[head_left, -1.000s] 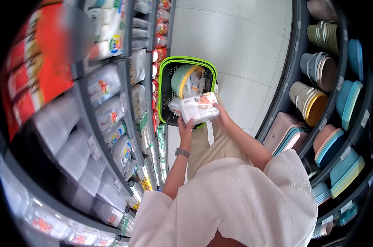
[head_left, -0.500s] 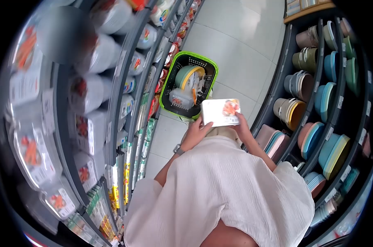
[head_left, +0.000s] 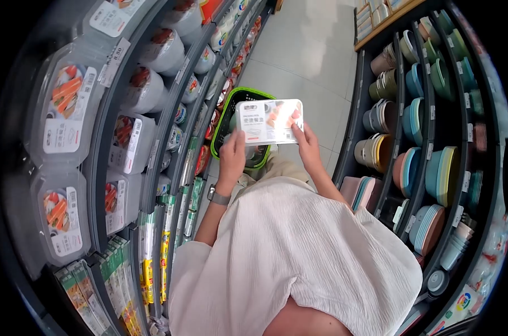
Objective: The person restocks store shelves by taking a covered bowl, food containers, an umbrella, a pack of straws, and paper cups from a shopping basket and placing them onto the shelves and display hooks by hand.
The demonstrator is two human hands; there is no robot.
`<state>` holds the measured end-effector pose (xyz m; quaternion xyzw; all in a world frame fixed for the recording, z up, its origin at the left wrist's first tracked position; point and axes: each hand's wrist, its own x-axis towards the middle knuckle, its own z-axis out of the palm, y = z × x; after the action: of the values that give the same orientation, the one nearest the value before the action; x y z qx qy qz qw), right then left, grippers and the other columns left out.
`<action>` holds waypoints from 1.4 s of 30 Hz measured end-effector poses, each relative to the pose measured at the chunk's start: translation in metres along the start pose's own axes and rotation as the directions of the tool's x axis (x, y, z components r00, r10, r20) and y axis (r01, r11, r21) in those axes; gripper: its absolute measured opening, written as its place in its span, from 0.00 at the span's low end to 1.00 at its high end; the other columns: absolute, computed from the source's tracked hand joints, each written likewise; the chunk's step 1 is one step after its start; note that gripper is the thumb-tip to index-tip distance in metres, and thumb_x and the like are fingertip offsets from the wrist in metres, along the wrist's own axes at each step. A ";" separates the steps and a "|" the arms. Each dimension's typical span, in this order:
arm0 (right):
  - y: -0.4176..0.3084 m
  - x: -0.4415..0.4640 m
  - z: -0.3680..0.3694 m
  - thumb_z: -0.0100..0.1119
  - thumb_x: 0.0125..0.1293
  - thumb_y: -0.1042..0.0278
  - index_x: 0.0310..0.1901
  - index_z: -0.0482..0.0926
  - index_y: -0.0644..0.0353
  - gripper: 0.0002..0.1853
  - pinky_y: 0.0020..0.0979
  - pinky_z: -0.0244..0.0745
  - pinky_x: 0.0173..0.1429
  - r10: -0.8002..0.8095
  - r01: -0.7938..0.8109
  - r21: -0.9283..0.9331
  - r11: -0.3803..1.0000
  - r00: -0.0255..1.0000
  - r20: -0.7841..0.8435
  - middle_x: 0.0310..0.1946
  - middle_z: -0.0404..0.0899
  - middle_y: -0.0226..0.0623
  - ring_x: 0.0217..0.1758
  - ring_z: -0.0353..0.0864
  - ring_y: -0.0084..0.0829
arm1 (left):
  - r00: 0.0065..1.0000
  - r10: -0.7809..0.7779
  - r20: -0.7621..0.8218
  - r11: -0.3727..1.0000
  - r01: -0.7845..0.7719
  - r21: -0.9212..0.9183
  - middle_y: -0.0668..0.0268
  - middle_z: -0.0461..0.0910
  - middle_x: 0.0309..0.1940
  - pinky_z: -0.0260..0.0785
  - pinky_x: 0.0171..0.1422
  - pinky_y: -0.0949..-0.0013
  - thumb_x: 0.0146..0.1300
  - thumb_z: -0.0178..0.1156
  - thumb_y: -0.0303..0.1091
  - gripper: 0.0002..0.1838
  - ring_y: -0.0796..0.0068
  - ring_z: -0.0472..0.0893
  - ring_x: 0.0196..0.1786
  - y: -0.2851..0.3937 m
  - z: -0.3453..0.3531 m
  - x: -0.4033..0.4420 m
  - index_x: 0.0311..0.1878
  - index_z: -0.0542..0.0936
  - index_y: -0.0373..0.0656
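Observation:
Between my two hands is a packaged food container [head_left: 269, 121], a flat rectangular pack with a white printed label and a food picture. My left hand [head_left: 232, 158] grips its left edge, with a watch on that wrist. At the lower right corner, my right hand [head_left: 306, 143] closes on the pack. Below and behind it stands a black shopping basket with a green rim [head_left: 230, 101], on the floor. The pack covers most of what the basket holds.
Shelves on the left hold clear plastic food containers [head_left: 63, 215], tubs [head_left: 145, 92] and upright boxes of wrap or bags [head_left: 119, 263]. Shelves on the right carry stacked coloured bowls [head_left: 441, 173] and basins. Tiled floor [head_left: 299, 56] runs between them.
Both hands have raised the pack up and to the left in view, and its label now faces me more fully. It now covers much of the basket. The view has turned somewhat.

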<state>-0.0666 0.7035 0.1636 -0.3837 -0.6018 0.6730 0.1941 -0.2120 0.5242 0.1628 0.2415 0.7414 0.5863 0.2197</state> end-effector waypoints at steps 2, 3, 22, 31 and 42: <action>-0.023 0.001 0.022 0.58 0.76 0.60 0.72 0.66 0.68 0.30 0.29 0.64 0.71 -0.119 0.116 0.063 0.991 0.991 0.053 0.62 0.77 0.40 0.66 0.72 0.27 | 0.997 -0.003 -0.076 1.000 0.001 -0.023 0.48 0.85 0.47 0.73 0.51 0.66 0.81 0.46 0.41 0.22 0.66 0.83 0.45 0.039 -0.026 0.000 0.63 0.76 0.32; -0.037 -0.003 0.029 0.58 0.75 0.63 0.75 0.61 0.68 0.32 0.30 0.62 0.73 -0.169 0.156 0.100 0.983 0.976 0.135 0.66 0.73 0.42 0.69 0.70 0.28 | 0.992 -0.012 -0.124 0.997 0.003 -0.077 0.52 0.85 0.48 0.73 0.53 0.68 0.81 0.46 0.42 0.24 0.71 0.82 0.47 0.043 -0.034 0.000 0.67 0.74 0.33; -0.122 -0.029 0.075 0.59 0.73 0.71 0.74 0.62 0.69 0.31 0.31 0.66 0.71 -0.361 0.297 0.229 0.927 0.874 0.326 0.67 0.73 0.44 0.69 0.71 0.28 | 0.964 0.119 -0.238 0.926 -0.194 -0.324 0.55 0.72 0.69 0.66 0.70 0.69 0.77 0.54 0.28 0.31 0.73 0.74 0.67 0.100 -0.080 -0.043 0.78 0.57 0.31; -0.119 -0.040 0.084 0.60 0.74 0.69 0.70 0.67 0.69 0.27 0.30 0.65 0.71 -0.418 0.359 0.257 0.897 0.878 0.233 0.64 0.74 0.43 0.68 0.71 0.29 | 0.957 0.161 -0.240 0.920 -0.233 -0.314 0.53 0.69 0.71 0.64 0.73 0.66 0.73 0.55 0.20 0.33 0.68 0.72 0.70 0.102 -0.085 -0.058 0.78 0.56 0.30; -0.097 -0.029 0.086 0.61 0.72 0.71 0.64 0.72 0.68 0.22 0.30 0.67 0.69 -0.444 0.406 0.194 0.893 0.866 0.231 0.59 0.77 0.41 0.65 0.73 0.28 | 0.960 0.060 -0.274 0.900 -0.171 -0.400 0.52 0.70 0.69 0.64 0.73 0.65 0.73 0.54 0.21 0.29 0.68 0.72 0.69 0.081 -0.085 -0.058 0.74 0.60 0.29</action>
<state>-0.1322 0.6452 0.2633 -0.1320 -0.6439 0.6995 0.2806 -0.2099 0.4395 0.2628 0.1548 0.6042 0.7701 0.1338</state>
